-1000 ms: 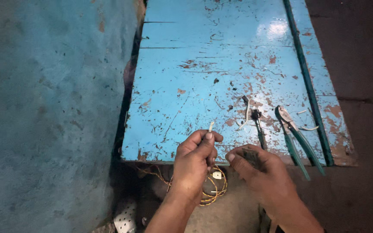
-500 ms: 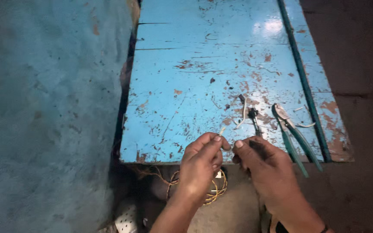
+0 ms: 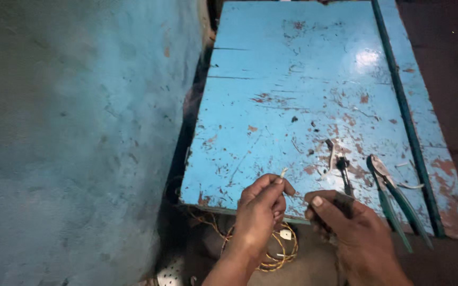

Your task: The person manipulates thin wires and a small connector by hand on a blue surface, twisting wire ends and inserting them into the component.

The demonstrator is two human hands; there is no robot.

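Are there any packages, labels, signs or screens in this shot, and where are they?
None show in the head view: only the worn blue table with green-handled pliers on it, the left hand pinching a thin wire, and the right hand gripping a dark tool.

Green-handled pliers (image 3: pixel 396 204) on a chipped blue panel (image 3: pixel 303 85) — blue wall (image 3: pixel 70 132) beside.

Left hand (image 3: pixel 260 209): bare, no glove, ring or watch visible.
Right hand (image 3: pixel 348 228): bare, short nails, no glove.
Forearms: bare to frame edge, no sleeves in view.
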